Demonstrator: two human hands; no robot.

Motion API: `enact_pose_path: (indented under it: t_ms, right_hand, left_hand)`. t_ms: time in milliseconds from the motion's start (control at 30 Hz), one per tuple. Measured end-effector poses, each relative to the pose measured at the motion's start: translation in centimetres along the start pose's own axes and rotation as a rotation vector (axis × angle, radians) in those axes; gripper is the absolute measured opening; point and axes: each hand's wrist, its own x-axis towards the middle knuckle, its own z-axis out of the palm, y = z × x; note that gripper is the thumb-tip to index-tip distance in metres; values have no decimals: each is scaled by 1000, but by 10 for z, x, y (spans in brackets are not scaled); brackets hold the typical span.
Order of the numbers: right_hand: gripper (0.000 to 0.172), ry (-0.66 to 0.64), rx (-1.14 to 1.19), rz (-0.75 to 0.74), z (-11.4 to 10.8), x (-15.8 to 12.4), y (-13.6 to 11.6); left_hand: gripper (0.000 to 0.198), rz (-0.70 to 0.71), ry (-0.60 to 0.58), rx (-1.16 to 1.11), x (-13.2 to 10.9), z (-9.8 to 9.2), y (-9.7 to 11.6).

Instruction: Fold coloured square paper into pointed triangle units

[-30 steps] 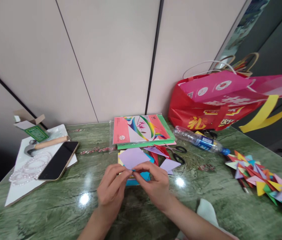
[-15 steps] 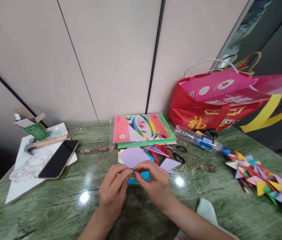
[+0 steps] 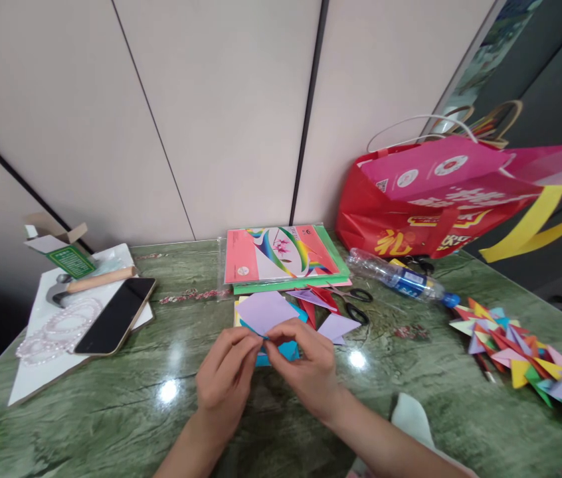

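Note:
Both my hands meet over the green marble table (image 3: 111, 411), pinching a folded blue paper piece (image 3: 281, 350). My left hand (image 3: 226, 382) has its fingertips closed on the paper's left edge. My right hand (image 3: 305, 372) pinches the same piece from the right, thumb and forefinger together. Just behind the fingers lies a lilac paper square (image 3: 266, 311) on a small stack of coloured sheets. A lilac folded triangle (image 3: 337, 327) rests to the right of my hands.
A pack of coloured paper (image 3: 281, 257), scissors (image 3: 353, 302) and a plastic bottle (image 3: 400, 279) lie behind. Folded paper triangles (image 3: 525, 358) pile at the right. A red gift bag (image 3: 435, 199) stands at the back. A phone (image 3: 114, 317), beads and a hammer rest on a white board on the left.
My hands stay at the same spot, with the fingers shifting slightly on the blue paper. The view has drifted a little.

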Motion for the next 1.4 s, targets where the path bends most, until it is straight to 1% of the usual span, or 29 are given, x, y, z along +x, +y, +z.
enact_pose_path:
  t_ms: [200,533,800,933,1033,1167,1267,1333,1400]
  right_hand:
    - [12,9,-9,-12,0,0,0]
    - [11,-4,-28,-14,0,0,2]
    - [11,-15,-7,1,0,0,3]
    - [11,-58,14,12,0,1,4]
    - [10,-100,53,62,0,2,6]
    - [11,-144,143,176,1,2,10]
    - [9,-166,202,278,2,3,12]
    - [8,-159,252,364,2,4,13]
    - [9,-145,310,453,2,5,14]
  left_hand:
    - [21,5,13,21,0,0,1]
    - [19,-45,-57,-6,2,-1,1]
    - [11,-151,-118,-78,6,-2,3]
    - [8,-220,-133,-48,6,-3,2]
    - [8,-266,-181,-34,8,-4,1]
    - [10,-338,-227,-103,8,-3,-2]
    - [11,-409,-220,-210,7,-3,-4]
    - [8,-464,-206,-279,7,-3,-6]
    - [9,-557,-204,-312,7,-3,-7]
